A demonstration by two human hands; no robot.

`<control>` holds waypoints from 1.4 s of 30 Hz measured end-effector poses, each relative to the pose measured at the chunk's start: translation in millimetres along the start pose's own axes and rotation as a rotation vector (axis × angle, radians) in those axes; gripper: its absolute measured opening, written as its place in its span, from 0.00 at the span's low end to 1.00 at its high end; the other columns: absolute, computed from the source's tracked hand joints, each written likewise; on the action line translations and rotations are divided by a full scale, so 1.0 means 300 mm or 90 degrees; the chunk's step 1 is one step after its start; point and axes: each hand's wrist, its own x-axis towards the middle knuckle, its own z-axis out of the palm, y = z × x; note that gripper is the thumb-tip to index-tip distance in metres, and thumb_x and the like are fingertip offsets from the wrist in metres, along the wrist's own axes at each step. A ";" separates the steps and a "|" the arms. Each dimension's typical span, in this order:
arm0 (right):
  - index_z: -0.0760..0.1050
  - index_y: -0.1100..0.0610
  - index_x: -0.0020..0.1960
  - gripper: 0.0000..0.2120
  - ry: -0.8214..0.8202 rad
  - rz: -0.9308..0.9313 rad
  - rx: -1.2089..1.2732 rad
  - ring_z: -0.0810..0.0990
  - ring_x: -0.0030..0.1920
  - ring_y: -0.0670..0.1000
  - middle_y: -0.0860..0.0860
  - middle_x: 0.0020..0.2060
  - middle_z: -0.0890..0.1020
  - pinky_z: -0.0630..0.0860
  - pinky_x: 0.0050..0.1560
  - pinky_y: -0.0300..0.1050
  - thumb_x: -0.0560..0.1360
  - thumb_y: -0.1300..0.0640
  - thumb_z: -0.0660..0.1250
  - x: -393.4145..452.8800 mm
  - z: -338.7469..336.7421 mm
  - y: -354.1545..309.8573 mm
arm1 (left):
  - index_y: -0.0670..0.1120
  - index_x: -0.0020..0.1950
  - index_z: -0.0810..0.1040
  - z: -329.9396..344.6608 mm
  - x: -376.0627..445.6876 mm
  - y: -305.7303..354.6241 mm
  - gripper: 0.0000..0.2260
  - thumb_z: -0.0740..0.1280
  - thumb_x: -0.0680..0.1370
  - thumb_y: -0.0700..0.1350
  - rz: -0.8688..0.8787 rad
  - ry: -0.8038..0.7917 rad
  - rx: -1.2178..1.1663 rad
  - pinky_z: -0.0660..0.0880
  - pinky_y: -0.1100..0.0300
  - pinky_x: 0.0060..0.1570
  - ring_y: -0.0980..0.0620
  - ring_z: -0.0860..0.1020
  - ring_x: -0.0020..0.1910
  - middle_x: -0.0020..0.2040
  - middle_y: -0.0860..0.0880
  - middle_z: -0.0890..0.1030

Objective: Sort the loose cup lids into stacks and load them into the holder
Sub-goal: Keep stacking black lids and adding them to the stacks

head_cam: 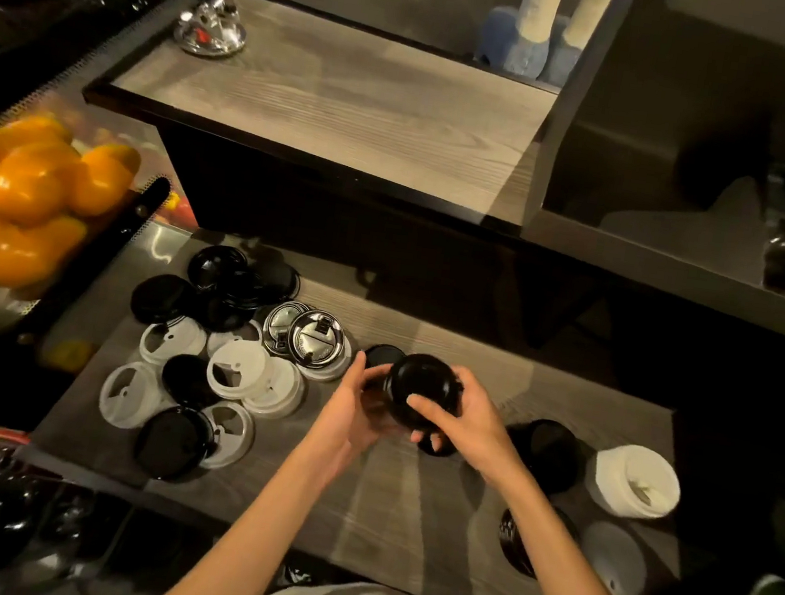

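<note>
1 head-worn view, steeply downward and forward, close over the wooden counter (392, 512)

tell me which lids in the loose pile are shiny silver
The two overlapping silver lids at the pile's right edge, nearest the left hand; all the others are plain black or white.

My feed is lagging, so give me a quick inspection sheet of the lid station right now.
Surface: grey wood-grain counter, holder wells cut into it at right.
Job's things: loose black, white and silver lids piled left; black lid stack in hand; white stack and black stack seated in wells.
Clutter: nothing seen.
Grips: left hand and right hand both hold the black stack.
Cables: nothing seen.
Surroundings: orange peppers left.
</note>
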 end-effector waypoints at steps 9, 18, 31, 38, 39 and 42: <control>0.74 0.41 0.69 0.21 0.042 -0.168 -0.413 0.76 0.49 0.42 0.43 0.56 0.75 0.75 0.54 0.45 0.80 0.35 0.60 0.002 -0.018 -0.023 | 0.43 0.65 0.77 -0.012 -0.042 -0.095 0.22 0.62 0.81 0.58 -0.061 -0.098 -0.242 0.79 0.41 0.56 0.36 0.79 0.63 0.69 0.36 0.77; 0.53 0.40 0.82 0.57 -0.163 -0.052 -0.672 0.52 0.82 0.56 0.45 0.83 0.53 0.57 0.78 0.68 0.64 0.44 0.84 0.118 -0.149 0.195 | 0.44 0.64 0.75 -0.202 -0.042 -0.173 0.22 0.58 0.81 0.60 -0.052 0.053 -0.329 0.76 0.42 0.53 0.32 0.79 0.58 0.62 0.35 0.80; 0.62 0.41 0.77 0.48 -0.046 -0.132 -0.537 0.65 0.72 0.54 0.44 0.72 0.63 0.70 0.72 0.61 0.63 0.35 0.81 -0.008 -0.133 0.167 | 0.41 0.66 0.75 -0.135 -0.076 -0.205 0.21 0.58 0.82 0.55 -0.053 0.016 -0.164 0.77 0.42 0.53 0.34 0.80 0.53 0.59 0.34 0.79; 0.51 0.33 0.80 0.57 -0.149 -0.236 -0.468 0.63 0.73 0.44 0.36 0.71 0.65 0.61 0.72 0.46 0.61 0.36 0.83 -0.164 -0.050 0.019 | 0.41 0.56 0.86 -0.028 -0.111 -0.209 0.24 0.54 0.84 0.52 -0.045 -0.083 -0.120 0.75 0.48 0.54 0.44 0.85 0.54 0.58 0.39 0.84; 0.50 0.35 0.81 0.58 -0.160 -0.248 -0.488 0.62 0.74 0.43 0.35 0.72 0.65 0.58 0.72 0.45 0.61 0.37 0.83 -0.169 -0.049 0.014 | 0.42 0.57 0.87 -0.020 -0.110 -0.213 0.24 0.54 0.84 0.53 -0.048 -0.094 -0.120 0.75 0.48 0.56 0.44 0.85 0.55 0.59 0.39 0.84; 0.50 0.36 0.81 0.58 -0.161 -0.253 -0.492 0.59 0.76 0.43 0.37 0.76 0.63 0.56 0.74 0.45 0.62 0.36 0.82 -0.181 -0.061 0.017 | 0.43 0.56 0.87 0.010 -0.118 -0.214 0.22 0.55 0.84 0.53 -0.048 -0.087 -0.118 0.76 0.48 0.54 0.44 0.85 0.54 0.58 0.39 0.84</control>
